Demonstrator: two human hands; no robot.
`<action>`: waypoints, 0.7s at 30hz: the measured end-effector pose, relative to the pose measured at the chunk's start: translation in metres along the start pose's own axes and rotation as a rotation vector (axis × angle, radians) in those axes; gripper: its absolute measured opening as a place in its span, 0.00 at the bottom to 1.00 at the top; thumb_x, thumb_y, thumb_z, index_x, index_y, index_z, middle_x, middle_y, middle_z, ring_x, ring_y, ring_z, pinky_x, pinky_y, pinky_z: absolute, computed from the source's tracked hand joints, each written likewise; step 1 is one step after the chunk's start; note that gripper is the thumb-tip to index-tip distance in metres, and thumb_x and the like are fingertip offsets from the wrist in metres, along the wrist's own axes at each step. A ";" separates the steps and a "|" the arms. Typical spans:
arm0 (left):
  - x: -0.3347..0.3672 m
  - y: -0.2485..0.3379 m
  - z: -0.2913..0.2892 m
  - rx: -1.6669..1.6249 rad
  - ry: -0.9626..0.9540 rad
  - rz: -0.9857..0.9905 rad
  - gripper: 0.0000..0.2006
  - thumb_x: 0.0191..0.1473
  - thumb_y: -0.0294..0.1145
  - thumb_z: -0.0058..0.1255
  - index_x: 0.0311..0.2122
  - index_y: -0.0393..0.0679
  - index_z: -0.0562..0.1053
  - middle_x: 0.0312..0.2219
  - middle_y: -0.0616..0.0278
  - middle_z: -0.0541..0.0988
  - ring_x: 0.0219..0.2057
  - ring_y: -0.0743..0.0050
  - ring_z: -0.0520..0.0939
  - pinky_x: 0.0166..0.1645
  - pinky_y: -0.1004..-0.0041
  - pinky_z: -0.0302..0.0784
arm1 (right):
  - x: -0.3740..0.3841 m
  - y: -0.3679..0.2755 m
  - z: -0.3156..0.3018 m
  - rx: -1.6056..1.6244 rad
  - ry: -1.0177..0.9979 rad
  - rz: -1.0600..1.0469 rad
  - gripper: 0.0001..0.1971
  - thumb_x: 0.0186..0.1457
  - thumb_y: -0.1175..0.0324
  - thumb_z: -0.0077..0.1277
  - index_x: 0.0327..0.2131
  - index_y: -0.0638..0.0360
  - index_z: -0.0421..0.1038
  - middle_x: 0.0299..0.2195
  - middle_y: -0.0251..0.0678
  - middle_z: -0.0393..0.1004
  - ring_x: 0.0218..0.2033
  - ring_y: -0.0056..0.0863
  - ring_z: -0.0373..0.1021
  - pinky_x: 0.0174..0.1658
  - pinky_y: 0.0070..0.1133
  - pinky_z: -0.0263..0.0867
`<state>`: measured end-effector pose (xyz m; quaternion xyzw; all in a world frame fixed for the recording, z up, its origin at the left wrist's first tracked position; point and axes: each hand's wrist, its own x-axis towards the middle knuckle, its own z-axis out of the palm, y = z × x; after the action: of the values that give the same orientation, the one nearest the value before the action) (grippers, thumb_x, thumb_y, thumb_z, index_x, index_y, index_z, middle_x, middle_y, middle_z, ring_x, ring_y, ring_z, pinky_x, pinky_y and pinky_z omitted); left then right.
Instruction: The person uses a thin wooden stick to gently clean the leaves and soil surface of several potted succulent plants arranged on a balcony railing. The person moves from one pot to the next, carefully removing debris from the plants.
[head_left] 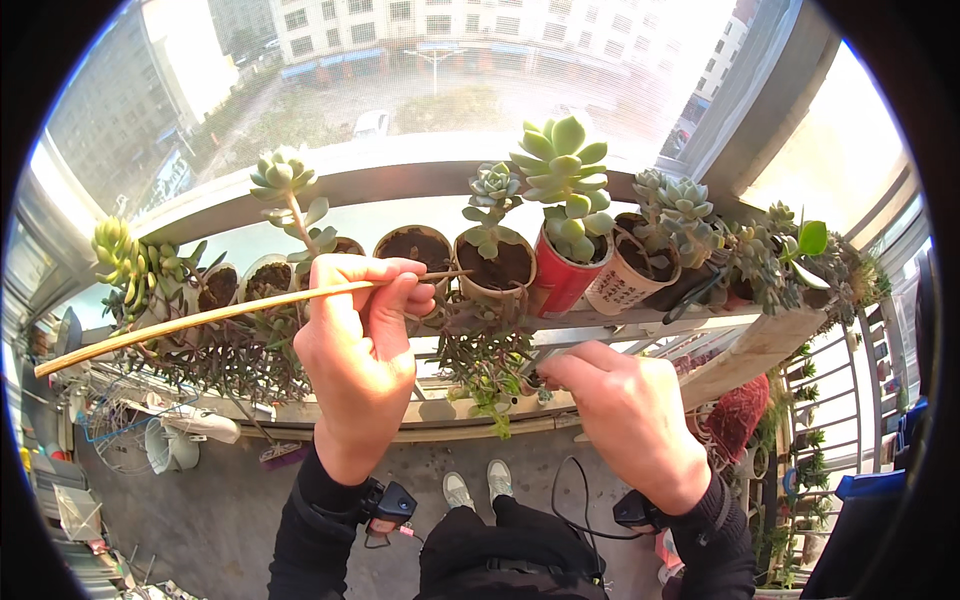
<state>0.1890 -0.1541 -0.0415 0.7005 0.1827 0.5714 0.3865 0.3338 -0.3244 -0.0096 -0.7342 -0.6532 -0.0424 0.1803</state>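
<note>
My left hand pinches a long thin wooden stick between thumb and forefinger. The stick's dark pointed tip reaches over the soil of a paper cup pot, where a pale green rosette succulent grows on a stem. Whether the tip touches the soil, I cannot tell. Lower down on the right, my right hand is closed, its curled fingertips beside a small trailing plant. What those fingers hold, if anything, is hidden. Just above that hand, a red can pot carries a large light green succulent.
A patterned cup pot leans right of the red can. Left of the middle stand a soil-filled cup and a tall-stemmed succulent. Behind runs a window screen. Below are metal railings and a grey floor with a cable.
</note>
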 end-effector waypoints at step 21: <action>0.006 -0.027 0.020 -0.209 0.085 -0.112 0.05 0.64 0.21 0.48 0.41 0.33 0.65 0.38 0.43 0.81 0.37 0.61 0.86 0.44 0.68 0.85 | 0.060 0.021 0.047 0.097 0.193 0.213 0.14 0.63 0.69 0.44 0.49 0.60 0.73 0.33 0.53 0.78 0.34 0.52 0.74 0.38 0.41 0.70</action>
<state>0.2147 -0.1390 -0.0588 0.6205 0.1771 0.5939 0.4805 0.3551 -0.2547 -0.0397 -0.7821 -0.5526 -0.0618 0.2812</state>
